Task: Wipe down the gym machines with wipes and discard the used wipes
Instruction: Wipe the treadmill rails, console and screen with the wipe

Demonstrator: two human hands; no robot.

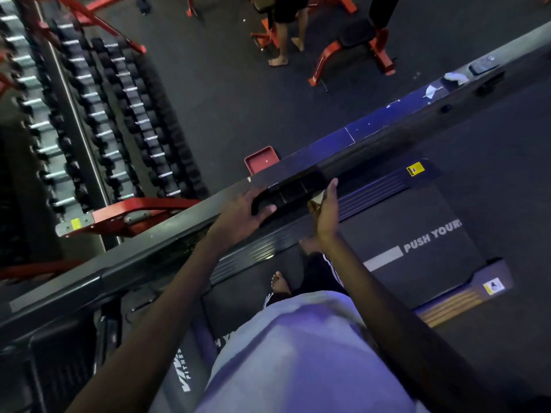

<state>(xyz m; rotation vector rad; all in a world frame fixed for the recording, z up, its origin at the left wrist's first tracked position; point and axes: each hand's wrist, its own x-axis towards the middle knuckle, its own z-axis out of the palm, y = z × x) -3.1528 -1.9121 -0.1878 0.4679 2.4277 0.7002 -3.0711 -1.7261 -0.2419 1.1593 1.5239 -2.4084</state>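
On the treadmill's dark side rail (387, 126), the left hand (241, 216) has its fingers curled round a black grip (293, 187), thumb underneath. Just beside it the right hand (325, 213) lies against the same rail, fingers straight and pressed together, with one pale wipe (318, 199) pinched at the thumb (only a small corner shows). Beyond the rail, a red-framed rack (98, 114) carries several rows of dumbbells, and one red tray (261, 159) sits on the floor, half hidden by the rail. Two white scraps (456, 77) lie on the blue strip (334, 141) near the rail's far end. The treadmill belt (417, 222) reads "PUSH YOUR", cut off at the frame edge; lower down "FITNES" (187, 371) is legible. Three yellow stickers show, their print too small to read. A red bench (357, 43) and another person's bare legs (286, 40) stand well apart.
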